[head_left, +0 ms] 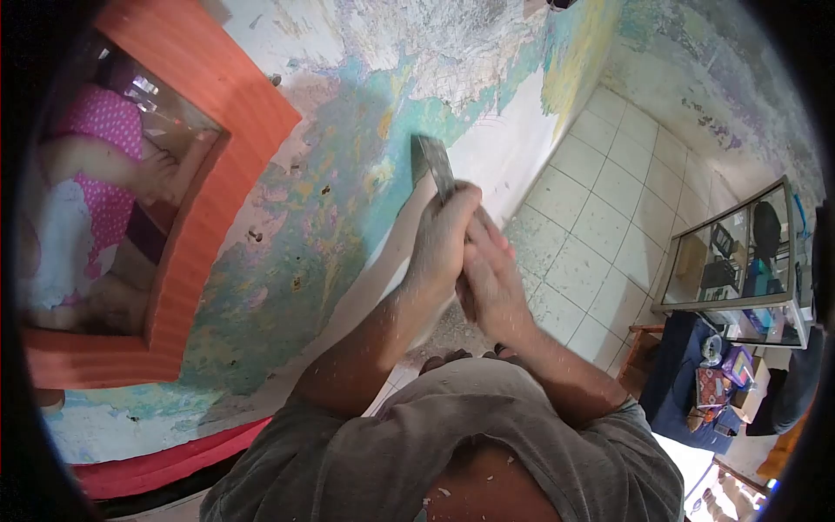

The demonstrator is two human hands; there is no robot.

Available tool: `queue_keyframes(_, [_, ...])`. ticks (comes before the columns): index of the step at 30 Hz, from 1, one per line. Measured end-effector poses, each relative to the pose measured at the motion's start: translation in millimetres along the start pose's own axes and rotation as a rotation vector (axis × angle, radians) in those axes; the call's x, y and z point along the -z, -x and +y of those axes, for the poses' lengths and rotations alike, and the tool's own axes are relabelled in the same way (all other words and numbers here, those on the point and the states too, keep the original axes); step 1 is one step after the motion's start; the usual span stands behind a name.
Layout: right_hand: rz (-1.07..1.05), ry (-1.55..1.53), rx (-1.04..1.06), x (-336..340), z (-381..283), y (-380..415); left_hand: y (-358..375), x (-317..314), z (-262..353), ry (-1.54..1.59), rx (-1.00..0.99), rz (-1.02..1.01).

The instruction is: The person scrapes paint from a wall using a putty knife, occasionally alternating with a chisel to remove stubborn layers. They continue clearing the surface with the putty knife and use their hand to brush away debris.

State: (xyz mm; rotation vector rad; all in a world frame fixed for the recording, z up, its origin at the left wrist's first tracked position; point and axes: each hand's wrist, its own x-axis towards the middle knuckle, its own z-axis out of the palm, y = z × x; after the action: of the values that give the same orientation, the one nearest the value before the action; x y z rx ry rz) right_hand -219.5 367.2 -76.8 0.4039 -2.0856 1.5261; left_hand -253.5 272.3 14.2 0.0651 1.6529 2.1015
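Note:
A flat metal scraper [437, 165] points up and to the left, its blade at the peeling wall [348, 200], where green, pink and yellow paint patches show. Wrapped round its handle is my left hand [441, 235], with the thumb towards the blade. My right hand [494, 278] is pressed against the left one, its fingers closed around the lower part of the handle. Most of the handle is hidden by both hands. White flecks lie on my forearms and shirt.
An orange frame [252, 87] on the left surrounds glass with a person in pink behind it. Tiled floor [591, 217] lies to the right, with a glass cabinet [739, 261] and a dark blue surface [674, 374] holding boxes. Red cloth [165, 457] is at lower left.

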Motion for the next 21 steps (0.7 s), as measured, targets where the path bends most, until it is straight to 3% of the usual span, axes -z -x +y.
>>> queue_keyframes(1, [-0.009, 0.218, 0.168, 2.7, -19.5, -14.3, -3.8, 1.5, -3.4, -0.003, -0.011, 0.015])
queue_keyframes(2, [-0.079, -0.496, -0.525, 12.3, -51.2, -16.3, -33.5, 7.7, 2.2, 0.018, 0.196, -0.087])
queue_keyframes(5, [-0.092, -0.414, -0.591, 16.2, -43.8, -6.8, -22.0, -9.5, 7.4, 0.045, 0.046, -0.078])
queue_keyframes(7, [-0.053, -0.367, -0.478, 14.8, -47.2, 5.6, -23.0, -2.2, -19.4, 0.119, -0.001, -0.087])
queue_keyframes(9, [0.028, -0.117, -0.233, 9.8, -33.6, 13.8, -25.1, 0.0, -34.9, 0.062, 0.039, -0.045])
queue_keyframes(10, [0.082, -0.079, -0.065, 11.7, -15.5, -11.2, -44.1, -8.8, -32.1, 0.089, -0.151, 0.087])
queue_keyframes(11, [-0.018, -0.395, -0.500, 16.8, -17.6, -14.8, -59.1, -1.1, -21.8, 0.052, 0.051, -0.093])
queue_keyframes(13, [0.159, -0.541, -0.516, 13.7, -11.9, -32.4, -79.3, -12.3, -5.9, -0.017, 0.093, -0.143])
queue_keyframes(17, [0.086, -0.612, -0.597, 28.2, -35.9, -16.3, -52.8, -7.0, -14.7, -0.192, 0.024, -0.184])
queue_keyframes(19, [0.222, -0.566, -0.664, 19.0, -31.3, 17.0, -36.3, 12.6, -54.7, -0.147, -0.147, -0.102])
queue_keyframes(21, [0.186, -0.490, -0.737, 28.0, -24.1, 52.2, -6.7, 33.9, -58.2, -0.198, -0.118, -0.118])
